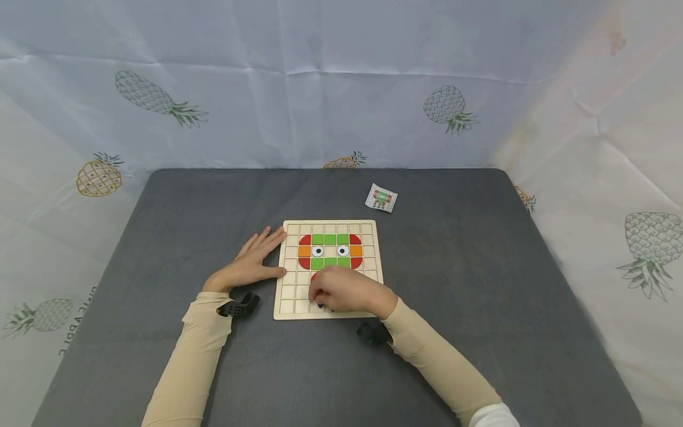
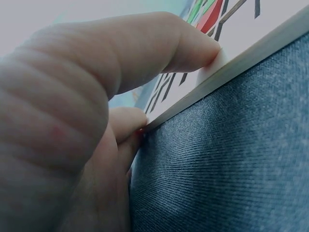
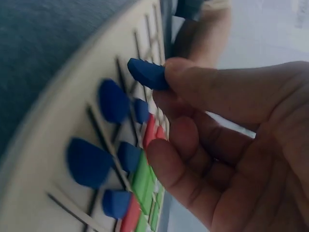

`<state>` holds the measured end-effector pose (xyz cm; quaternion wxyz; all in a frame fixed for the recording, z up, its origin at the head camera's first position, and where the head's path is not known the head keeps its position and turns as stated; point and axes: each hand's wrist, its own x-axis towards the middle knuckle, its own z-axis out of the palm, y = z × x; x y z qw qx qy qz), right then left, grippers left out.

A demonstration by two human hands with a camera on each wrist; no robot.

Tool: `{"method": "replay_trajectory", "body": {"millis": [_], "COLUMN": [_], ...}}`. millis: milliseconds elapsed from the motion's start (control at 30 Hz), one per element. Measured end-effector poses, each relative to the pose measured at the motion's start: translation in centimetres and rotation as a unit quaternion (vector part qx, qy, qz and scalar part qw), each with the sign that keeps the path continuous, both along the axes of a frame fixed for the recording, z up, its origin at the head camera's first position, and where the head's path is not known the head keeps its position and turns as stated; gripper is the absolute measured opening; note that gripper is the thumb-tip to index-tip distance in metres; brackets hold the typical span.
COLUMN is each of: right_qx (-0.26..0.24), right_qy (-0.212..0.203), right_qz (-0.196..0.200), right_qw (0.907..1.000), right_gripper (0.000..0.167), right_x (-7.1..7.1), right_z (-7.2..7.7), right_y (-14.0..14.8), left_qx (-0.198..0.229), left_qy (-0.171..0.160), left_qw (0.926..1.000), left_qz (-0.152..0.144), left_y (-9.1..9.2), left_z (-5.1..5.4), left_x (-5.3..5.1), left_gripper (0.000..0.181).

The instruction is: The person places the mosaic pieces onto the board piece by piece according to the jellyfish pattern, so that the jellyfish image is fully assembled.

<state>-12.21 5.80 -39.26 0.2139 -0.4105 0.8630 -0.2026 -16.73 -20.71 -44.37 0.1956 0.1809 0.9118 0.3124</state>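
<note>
A square wooden grid board lies on the dark table. Green, red and orange tiles fill part of its grid, with two eye tiles among them. At the board's left edge rests my left hand, fingers spread and thumb touching the rim. My right hand is over the board's lower part and covers some cells. In the right wrist view, its thumb and a finger pinch a blue tile just above the board. Several other blue tiles sit on the board beside that hand.
A small printed card with a similar coloured figure lies beyond the board, towards its right. Dark table surface surrounds the board. A pineapple-print cloth hangs behind the table and at its sides.
</note>
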Motion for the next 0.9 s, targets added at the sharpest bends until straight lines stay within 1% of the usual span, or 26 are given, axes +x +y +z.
{"method": "replay_trajectory", "body": {"millis": [67,233,333,433,700,900], "right_qx": [0.009,0.019,0.022,0.024,0.023,0.009], "right_qy": [0.010,0.041,0.068,0.083,0.080,0.081], "right_qz": [-0.005,-0.022,-0.024,-0.024,-0.035,-0.017], "right_qw": [0.9999,0.9987,0.9972,0.9960,0.9959,0.9965], "right_gripper": [0.014,0.013,0.014,0.013,0.011,0.012], "right_x": [0.3,1.0,1.3,1.6,1.7,1.6], "right_z": [-0.4,-0.7,-0.8,-1.1,-1.7,-2.0], "right_y": [-0.3,-0.6,-0.6,-0.6,-0.6,-0.5], "left_qx": [0.002,0.006,0.006,0.005,0.007,0.007], "left_qy": [0.000,0.003,0.006,0.004,-0.002,-0.001], "left_qw": [1.0000,1.0000,1.0000,1.0000,1.0000,1.0000], "left_qz": [0.001,0.004,0.004,0.005,0.006,0.006], "left_y": [0.0,0.0,0.0,0.0,0.1,0.1], "left_z": [0.0,0.0,0.0,0.0,0.1,0.1], "left_x": [0.0,0.0,0.0,0.1,0.1,0.1], "left_gripper": [0.096,0.096,0.097,0.097,0.096,0.096]}}
